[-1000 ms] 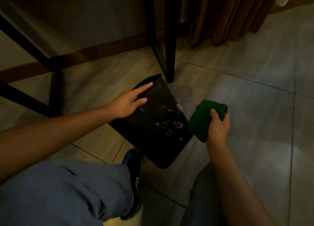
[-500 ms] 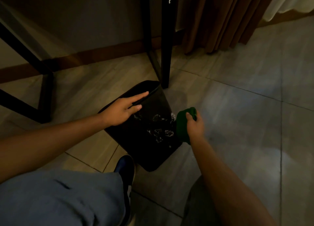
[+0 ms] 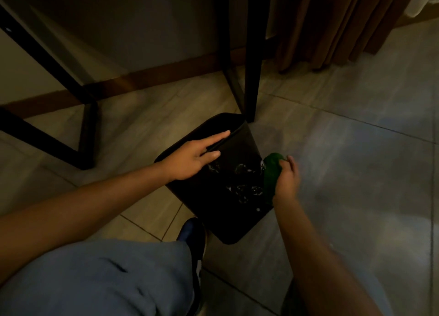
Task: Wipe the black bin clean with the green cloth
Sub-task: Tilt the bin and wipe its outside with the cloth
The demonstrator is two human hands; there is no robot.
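Head view: the black bin [image 3: 228, 173] lies tipped on the floor tiles [image 3: 344, 149], just near of the table leg [image 3: 253, 54].
The left hand [image 3: 190, 157], flat and grasping nothing, presses near the rim; the right hand [image 3: 286, 181] clenches the green cloth [image 3: 272, 170] against the bin's right edge. Best to sweep left across the wet patches [image 3: 244, 185] with firm pressure, bracing the bin so it cannot roll.

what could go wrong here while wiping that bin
The black bin leans with only the left hand flat on its rim; a hard push from the green cloth in the right hand might slide or tip it into the table leg. The wet droplets may smear or run onto the tiled floor, making it slippery near the shoe.
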